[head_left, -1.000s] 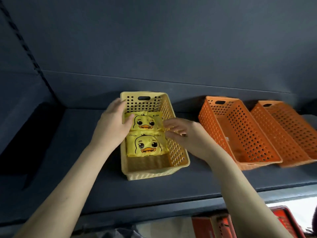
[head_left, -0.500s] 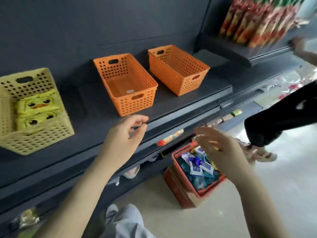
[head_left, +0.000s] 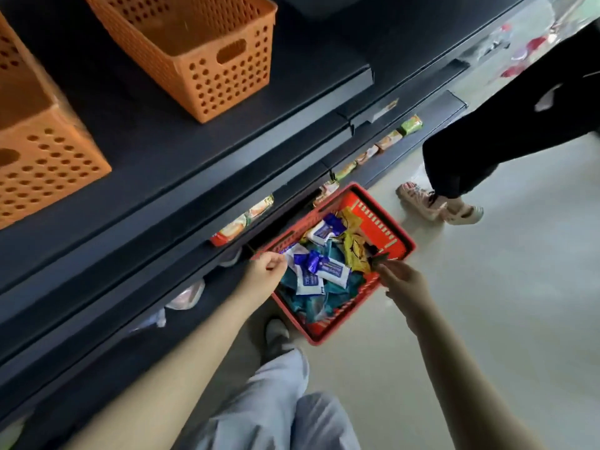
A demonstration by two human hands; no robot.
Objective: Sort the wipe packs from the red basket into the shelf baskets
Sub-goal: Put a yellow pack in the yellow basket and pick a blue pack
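- Red basket (head_left: 386, 222) sat on the floor (head_left: 487, 319), against the base of the dark shelf unit (head_left: 292, 102).
- It was packed with wipe packs: white-and-blue packs (head_left: 328, 271) on top at centre, teal packs (head_left: 311, 303) underneath, yellow packs (head_left: 354, 251) toward the right side.
- Left hand (head_left: 264, 271) hung over the basket's left rim, fingers curled loosely inward, fingertips just beside a white-and-blue pack; couldn't tell whether it pinched anything.
- Right hand (head_left: 402, 280) was over the basket's right edge, fingers drawn together and pointing into the basket near the yellow packs; a grip on a pack couldn't be confirmed, tips blurred.
- Two orange baskets on the shelf above: one (head_left: 201, 50) upright at centre, looked empty; another (head_left: 42, 151) cut off at the left edge.
- Snack packets (head_left: 243, 222) lined the lower shelf lip.
- Second person's dark trouser leg (head_left: 506, 125) and light shoes (head_left: 435, 203) stood right of the basket.
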